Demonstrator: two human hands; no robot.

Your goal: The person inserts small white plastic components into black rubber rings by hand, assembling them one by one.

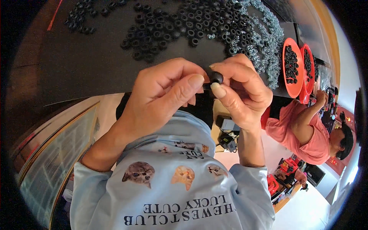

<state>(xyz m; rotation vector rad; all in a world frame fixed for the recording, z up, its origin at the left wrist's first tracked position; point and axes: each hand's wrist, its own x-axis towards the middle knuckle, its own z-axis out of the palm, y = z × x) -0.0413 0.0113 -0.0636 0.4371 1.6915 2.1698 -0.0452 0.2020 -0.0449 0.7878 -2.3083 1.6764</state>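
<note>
At the far left, a thin red strip [55, 15] runs down at a slant, and lower down stands a framed glass panel [63, 165]. Next comes the dark tabletop [92, 69], with a loose cluster of small black rings [78, 19] near its far edge.

The left hand [163, 86] reaches in over the near edge, its thumb and forefinger drawn together and the other fingers curled beneath; whether its fingertips pinch anything, I cannot tell. Beyond it spreads a wide heap of black rings [172, 28], many showing open centres.

Just right of the left fingertips is the black piece [217, 78]: small, rounded and smooth, with a dull sheen on its upper side. It sits at the fingertips of the right hand [243, 92], gripped between thumb and forefinger, well clear of the palm and raised above the table edge. The right hand's remaining fingers are bent inward.

Past the heap, shiny metal coils [270, 38] form a curving band, partly mixed with the rings. Farther right, an oval red tray [293, 90] holds more black rings, and a second red tray [306, 90] is just beside it. At the right, a person in a pink top [306, 134] bends one arm.
</note>
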